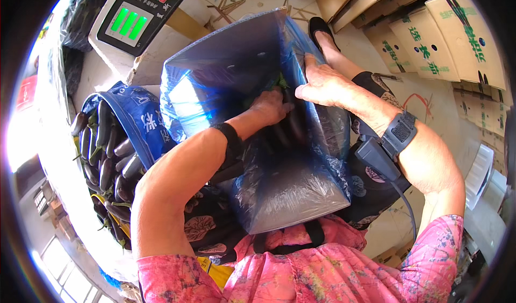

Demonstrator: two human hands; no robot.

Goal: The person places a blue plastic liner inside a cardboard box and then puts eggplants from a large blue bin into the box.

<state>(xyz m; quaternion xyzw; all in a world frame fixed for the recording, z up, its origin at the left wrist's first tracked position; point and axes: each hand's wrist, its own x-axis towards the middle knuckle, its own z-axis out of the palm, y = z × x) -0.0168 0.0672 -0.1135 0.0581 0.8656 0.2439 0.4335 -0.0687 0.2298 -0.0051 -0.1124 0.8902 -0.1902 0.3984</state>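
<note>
An upright cardboard box lined with thin blue plastic film stands between the knees, its mouth facing up. My left hand is down inside it, its fingers curled at the green stem end of a dark eggplant; shadow hides how much it grips. More dark eggplants lie dimly below that hand. My right hand is at the box's right edge, thumb apart from the fingers, on the film-covered side. To the left, a blue woven sack lies beside a heap of glossy dark eggplants.
A digital scale with a lit green display is at the upper left. Flattened, printed cardboard boxes lean at the upper right. Wood strips litter the floor beyond the box. White plastic containers stand at the far right.
</note>
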